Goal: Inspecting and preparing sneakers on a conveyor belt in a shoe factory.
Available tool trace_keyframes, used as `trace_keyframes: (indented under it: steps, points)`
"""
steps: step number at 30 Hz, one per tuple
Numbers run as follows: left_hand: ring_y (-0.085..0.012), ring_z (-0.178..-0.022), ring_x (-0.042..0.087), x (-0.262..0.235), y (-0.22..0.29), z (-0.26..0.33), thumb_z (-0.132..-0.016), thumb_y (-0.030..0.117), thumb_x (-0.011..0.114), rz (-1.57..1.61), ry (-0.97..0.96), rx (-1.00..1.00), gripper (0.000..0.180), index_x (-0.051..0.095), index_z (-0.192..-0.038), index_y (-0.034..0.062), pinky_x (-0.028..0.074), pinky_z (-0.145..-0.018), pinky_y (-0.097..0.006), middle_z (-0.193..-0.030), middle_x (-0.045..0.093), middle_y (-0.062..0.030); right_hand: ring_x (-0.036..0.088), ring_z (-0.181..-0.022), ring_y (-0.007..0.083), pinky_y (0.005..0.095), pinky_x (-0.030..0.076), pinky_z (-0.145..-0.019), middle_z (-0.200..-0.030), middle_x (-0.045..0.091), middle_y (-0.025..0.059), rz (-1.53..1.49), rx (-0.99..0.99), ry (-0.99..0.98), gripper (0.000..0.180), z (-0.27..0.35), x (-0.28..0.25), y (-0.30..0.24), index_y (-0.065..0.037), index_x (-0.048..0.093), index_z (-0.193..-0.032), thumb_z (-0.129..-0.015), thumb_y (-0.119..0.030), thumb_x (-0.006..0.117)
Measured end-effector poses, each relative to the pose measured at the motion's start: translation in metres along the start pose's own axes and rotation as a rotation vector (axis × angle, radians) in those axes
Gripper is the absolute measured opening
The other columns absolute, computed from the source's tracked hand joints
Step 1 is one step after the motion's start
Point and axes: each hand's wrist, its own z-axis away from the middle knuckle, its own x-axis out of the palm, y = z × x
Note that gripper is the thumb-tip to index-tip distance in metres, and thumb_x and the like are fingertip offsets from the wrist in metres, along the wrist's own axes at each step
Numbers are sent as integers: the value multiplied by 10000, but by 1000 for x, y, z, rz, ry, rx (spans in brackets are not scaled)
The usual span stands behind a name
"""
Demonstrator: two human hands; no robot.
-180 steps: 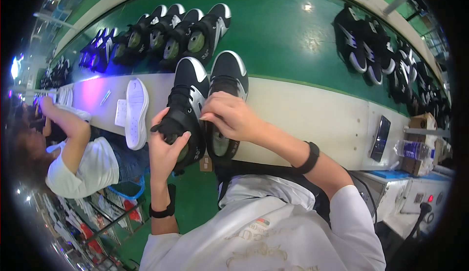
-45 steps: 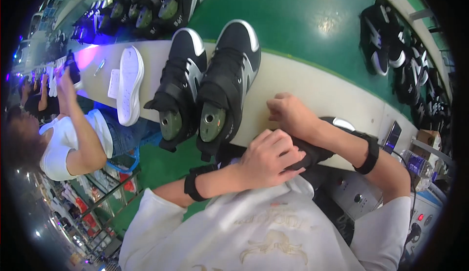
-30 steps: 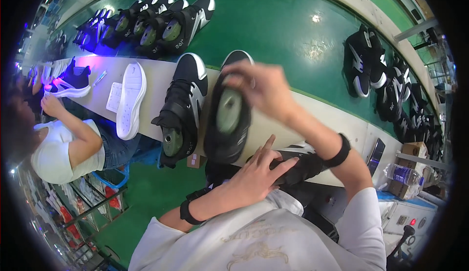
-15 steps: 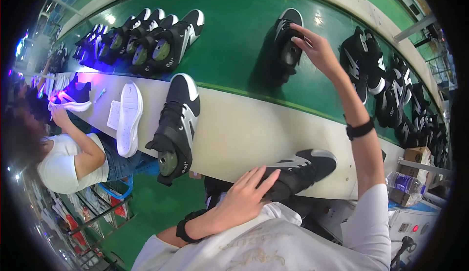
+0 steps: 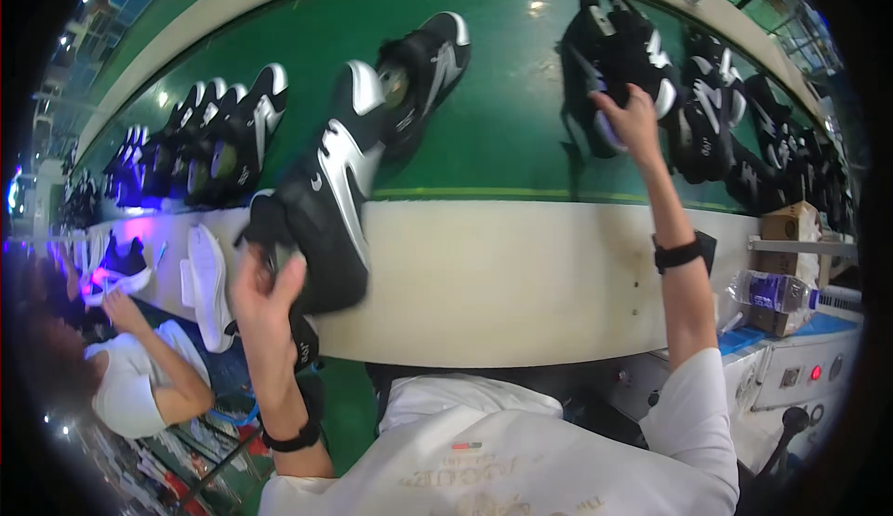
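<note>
My left hand (image 5: pixel 267 297) is closed at the heel end of a black sneaker (image 5: pixel 321 204) with a white toe and silver side trim. This sneaker tilts above the white table edge, its toe pointing away over the green belt. Beneath it, the printed heel of another sneaker (image 5: pixel 305 344) shows; the rest is mostly hidden. Just beyond the held toe, a single sneaker (image 5: pixel 433 74) lies on the belt. Out to the right, my right hand (image 5: pixel 634 123) reaches over the belt with thumb and fingers apart, beside a pair of black sneakers (image 5: pixel 595 60). Contact there is unclear.
Rows of sneakers (image 5: pixel 219 144) stand on the green belt (image 5: pixel 507 134) at left, with more at right. A white sole (image 5: pixel 209 279) lies on the white table (image 5: pixel 493 283). A co-worker (image 5: pixel 153 372) sits at left. A bottle (image 5: pixel 767 291) and cartons (image 5: pixel 791 227) stand at right.
My left hand has lifted a sneaker off the table's near edge and carried it left and forward. My right hand has left the single sneaker and moved toward the right-hand sneakers. The view has shifted.
</note>
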Motion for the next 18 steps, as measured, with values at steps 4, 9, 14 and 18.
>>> trace_keyframes:
  steps: [4,9,14,18]
  points:
    - [-135,-977,632,36,8,-92,-882,107,708,32,-8,139,530,505,-1323,-103,495,-876,-262,-1123,675,-100,570,-1114,453,460,468,-943,-1104,607,333,-51,89,18,856,-9,15,-9,146,527,-1119,-692,-528,838]
    - [-421,-1062,639,84,-53,-187,-809,191,741,-780,200,274,633,503,-1371,24,496,-926,-458,-1122,666,-276,594,-1076,448,463,489,-903,-1082,616,320,-125,221,-55,830,-28,16,-31,138,513,-1060,-681,-519,849]
    - [-463,-1064,618,93,-58,-193,-847,174,691,-802,46,247,603,470,-1393,46,490,-929,-492,-1134,647,-299,650,-1007,420,442,511,-863,-998,662,293,-152,418,-245,800,-38,22,-17,126,553,-1024,-664,-526,842]
    - [-426,-1287,489,97,-14,-132,-913,112,587,-774,88,373,440,532,-1326,-31,401,-1067,-459,-1322,552,-294,665,-845,358,398,521,-778,-868,667,217,-278,472,-136,709,-19,-2,-30,74,569,-980,-630,-467,864]
